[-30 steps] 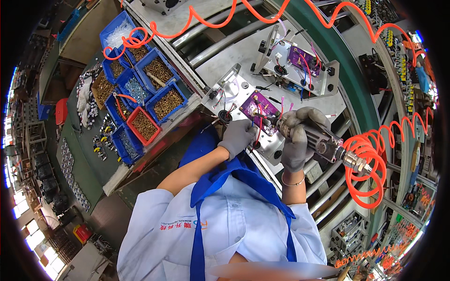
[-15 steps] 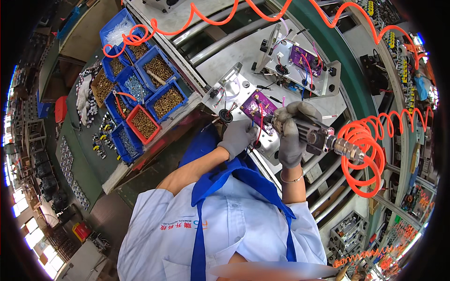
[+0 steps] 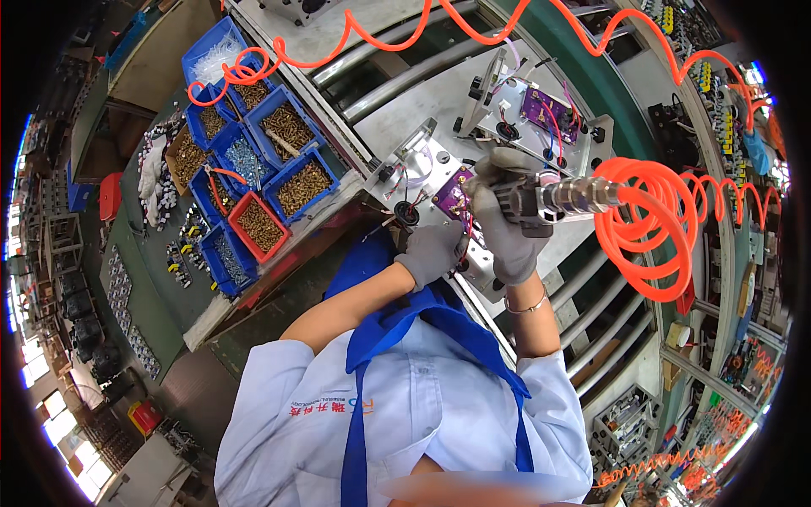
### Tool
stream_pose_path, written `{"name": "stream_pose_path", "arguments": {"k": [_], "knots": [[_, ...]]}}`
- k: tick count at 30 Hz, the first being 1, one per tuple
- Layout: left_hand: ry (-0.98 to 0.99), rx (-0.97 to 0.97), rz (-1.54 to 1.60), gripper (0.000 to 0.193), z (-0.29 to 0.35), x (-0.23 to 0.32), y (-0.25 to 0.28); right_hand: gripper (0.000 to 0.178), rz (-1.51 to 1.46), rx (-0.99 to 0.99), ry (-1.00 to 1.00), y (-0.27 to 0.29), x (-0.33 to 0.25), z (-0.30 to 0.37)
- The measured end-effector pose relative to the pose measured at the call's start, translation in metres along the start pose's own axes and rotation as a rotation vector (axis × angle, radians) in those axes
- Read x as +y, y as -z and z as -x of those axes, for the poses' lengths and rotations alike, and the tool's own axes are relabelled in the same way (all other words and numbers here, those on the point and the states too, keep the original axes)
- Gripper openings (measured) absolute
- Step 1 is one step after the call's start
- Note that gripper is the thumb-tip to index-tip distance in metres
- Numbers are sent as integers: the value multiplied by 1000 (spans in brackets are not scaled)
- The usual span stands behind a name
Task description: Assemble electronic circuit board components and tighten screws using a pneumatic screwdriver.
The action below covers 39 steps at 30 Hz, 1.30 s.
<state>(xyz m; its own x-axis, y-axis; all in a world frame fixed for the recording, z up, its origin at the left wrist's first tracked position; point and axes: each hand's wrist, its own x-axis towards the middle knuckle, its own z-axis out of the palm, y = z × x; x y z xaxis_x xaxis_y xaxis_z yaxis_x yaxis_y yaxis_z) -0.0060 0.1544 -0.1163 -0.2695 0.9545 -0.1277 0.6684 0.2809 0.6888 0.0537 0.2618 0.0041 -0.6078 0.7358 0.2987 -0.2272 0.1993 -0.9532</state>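
My right hand [image 3: 509,226], in a grey glove, is wrapped round a dark air screwdriver [image 3: 534,203]. The tool's metal coupling [image 3: 583,196] points right and joins a coiled orange air hose [image 3: 649,228]. Its working tip is hidden behind my fingers, over a purple circuit board [image 3: 454,193] with wires. That board sits on a bent silver metal plate [image 3: 435,166]. My gloved left hand [image 3: 431,253] is closed at the plate's near edge, close to the red and blue wires, with its fingertips partly hidden. A black round grommet [image 3: 406,211] with wires lies just left of the board.
A second metal plate with a purple board [image 3: 549,116] stands farther right. Blue bins [image 3: 297,188] of brass screws and a red bin [image 3: 258,226] fill the bench on the left. Metal rollers [image 3: 604,325] run beneath the work. Orange hose [image 3: 389,40] loops across the far side.
My right hand has shifted slightly left and turned the screwdriver, so its rear end swung farther away from me. The hose coil moved up with it. My left hand has barely moved.
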Motion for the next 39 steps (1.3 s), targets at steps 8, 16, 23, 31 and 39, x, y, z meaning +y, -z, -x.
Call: {"name": "stream_pose_path", "arguments": {"k": [8,16,23,31,39], "knots": [[5,-53,33,22,-3,-2,1,39,113,-125,56,2,16,-2],[76,-135,62,28,-15,0,14,35,367,26,171,34,-28,15],[180,-234,-125,31,-32,13,31,34,116,601,558,101,-101,35],[66,16,73,30,-5,-6,23,50,200,924,-543,201,77,97],[597,56,1466,26,76,-39,100,55,866,475,-930,207,208,163]]}}
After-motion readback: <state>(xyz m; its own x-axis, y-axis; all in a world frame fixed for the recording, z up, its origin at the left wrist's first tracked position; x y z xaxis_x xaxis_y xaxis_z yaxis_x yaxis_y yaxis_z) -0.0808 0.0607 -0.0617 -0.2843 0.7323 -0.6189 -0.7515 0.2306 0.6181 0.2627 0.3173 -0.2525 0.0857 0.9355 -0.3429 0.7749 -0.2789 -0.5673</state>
